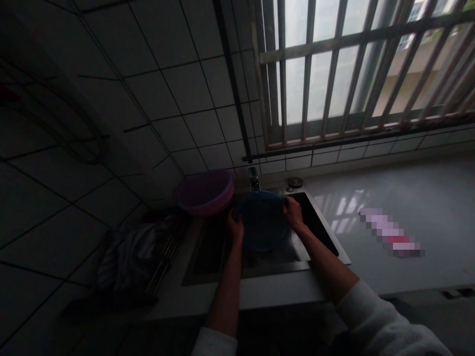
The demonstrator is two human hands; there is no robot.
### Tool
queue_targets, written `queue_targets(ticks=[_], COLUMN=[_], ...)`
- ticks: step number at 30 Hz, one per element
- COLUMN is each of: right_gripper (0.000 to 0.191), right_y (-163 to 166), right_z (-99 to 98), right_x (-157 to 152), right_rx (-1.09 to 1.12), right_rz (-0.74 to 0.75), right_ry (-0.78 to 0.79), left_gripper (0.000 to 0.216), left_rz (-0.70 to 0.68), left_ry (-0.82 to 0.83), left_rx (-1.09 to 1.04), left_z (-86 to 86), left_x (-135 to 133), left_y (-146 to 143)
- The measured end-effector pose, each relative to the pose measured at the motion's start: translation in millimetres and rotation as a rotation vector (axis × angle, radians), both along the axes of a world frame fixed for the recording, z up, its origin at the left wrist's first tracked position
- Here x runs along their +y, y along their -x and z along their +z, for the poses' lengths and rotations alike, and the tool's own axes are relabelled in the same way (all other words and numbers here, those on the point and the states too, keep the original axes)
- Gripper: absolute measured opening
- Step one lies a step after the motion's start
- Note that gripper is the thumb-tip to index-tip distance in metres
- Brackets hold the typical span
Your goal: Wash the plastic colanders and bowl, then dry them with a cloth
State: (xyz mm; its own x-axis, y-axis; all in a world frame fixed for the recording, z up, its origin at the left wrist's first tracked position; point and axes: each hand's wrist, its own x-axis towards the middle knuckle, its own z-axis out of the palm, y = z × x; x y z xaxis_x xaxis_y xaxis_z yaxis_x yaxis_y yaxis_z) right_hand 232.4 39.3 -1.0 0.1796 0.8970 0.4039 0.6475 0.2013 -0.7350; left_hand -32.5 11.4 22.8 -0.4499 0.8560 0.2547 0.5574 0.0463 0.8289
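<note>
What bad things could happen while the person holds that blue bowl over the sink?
The blue bowl is held only by its rim, left hand on one side and right hand on the other; if wet, it might slip into the sink. The pink bowls sit right beside it and could get bumped. The room is very dark, so misjudging the tap seems possible.

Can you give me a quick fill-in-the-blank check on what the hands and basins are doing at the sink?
1. Both hands, left hand and right hand, grip the round ____ plastic basin.
2. That basin is held over the steel ____.
3. The round pink plastic basin sits to its ____.

Missing: blue; sink; left
</note>
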Motion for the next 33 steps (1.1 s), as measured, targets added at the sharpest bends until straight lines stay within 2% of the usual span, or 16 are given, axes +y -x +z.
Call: queue_targets(ticks=[3,6,8,10,12,15,18,20,24,27,29,30,33], right_gripper=[0.034,0.037,0.037,0.035,0.034,0.033,0.027,0.027,0.028,0.026,0.020,0.018,0.012], right_y=[13,34,47,52,47,24,1,-5,-5,3,13,21,47], right_z=[7.2,15.0,17.6,18.0,16.5,10.9,1.9,-3.9,-8.3,-4.9,-0.8,1.6,10.2], right_x=[-9,-19,-24,-24,-20,-9,0,3,4,0,-6,-10,-27], right_rx=[-0.057,-0.162,-0.218,-0.229,-0.192,-0.093,-0.013,0.009,-0.004,-0.002,-0.009,-0.020,-0.067], right_rz=[0.097,0.310,0.425,0.464,0.418,0.218,0.017,-0.018,-0.054,-0.035,0.055,0.118,0.339], right_ry=[-0.009,0.009,0.012,0.004,-0.003,-0.016,0.015,0.050,0.094,0.077,0.040,0.020,-0.031], left_gripper=[0.063,0.073,0.069,0.058,0.046,0.029,0.031,0.034,0.044,0.033,0.024,0.027,0.055], left_rz=[-0.099,-0.299,-0.406,-0.407,-0.337,-0.192,-0.002,0.077,0.120,0.030,-0.087,-0.144,-0.220], left_ry=[-0.045,-0.071,-0.008,0.093,0.150,0.094,0.049,0.028,-0.169,-0.276,-0.176,-0.081,0.191], left_rx=[0.162,0.310,0.351,0.334,0.268,0.092,-0.091,-0.134,0.071,0.236,0.172,0.091,-0.248], left_z=[0.8,2.4,3.2,3.2,2.0,-2.5,-7.1,-6.5,6.4,14.5,13.4,10.9,0.1], left_x=[-4,-7,-9,-11,-10,-3,6,8,-4,-14,-13,-10,2], left_y=[-6,-18,-26,-30,-30,-20,-5,1,-3,-17,-26,-29,-28])
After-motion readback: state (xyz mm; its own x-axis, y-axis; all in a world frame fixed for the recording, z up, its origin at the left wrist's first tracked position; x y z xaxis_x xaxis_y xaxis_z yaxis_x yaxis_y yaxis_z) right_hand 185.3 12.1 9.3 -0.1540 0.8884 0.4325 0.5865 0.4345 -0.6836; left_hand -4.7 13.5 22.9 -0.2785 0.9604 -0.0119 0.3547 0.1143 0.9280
